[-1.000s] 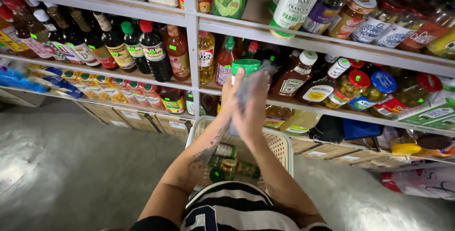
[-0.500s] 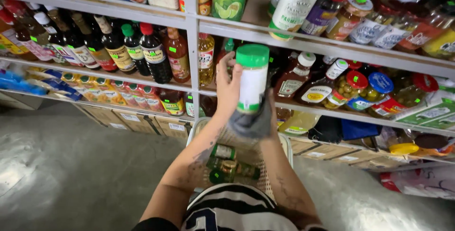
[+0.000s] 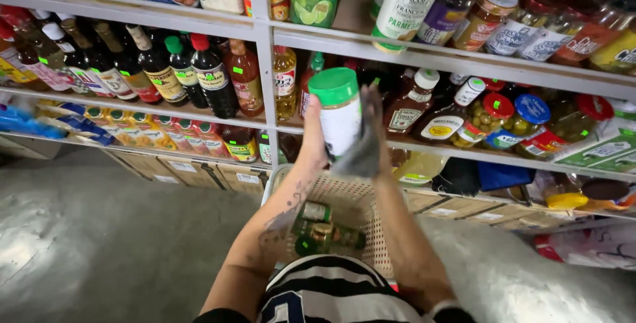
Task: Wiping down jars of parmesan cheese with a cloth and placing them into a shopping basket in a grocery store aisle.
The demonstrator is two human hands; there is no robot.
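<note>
I hold a white shaker canister with a green lid [image 3: 339, 114] upright in front of the shelves. My left hand [image 3: 311, 139] grips its left side. My right hand [image 3: 376, 134] presses a grey cloth [image 3: 361, 154] against the canister's right side and bottom. Below my forearms sits a cream plastic basket [image 3: 368, 207] with green-labelled jars [image 3: 318, 230] lying in it.
White shelves [image 3: 265, 64] hold dark sauce bottles [image 3: 199, 74], orange sauce bottles, jars of olives [image 3: 493, 114] and another green-lidded canister [image 3: 404, 5] above. Cardboard boxes [image 3: 192, 174] stand under the lowest shelf. Grey concrete floor [image 3: 86, 243] lies to the left.
The canister has come down a little and to the left. My right hand with the cloth has slid from its bottom up along its right side.
</note>
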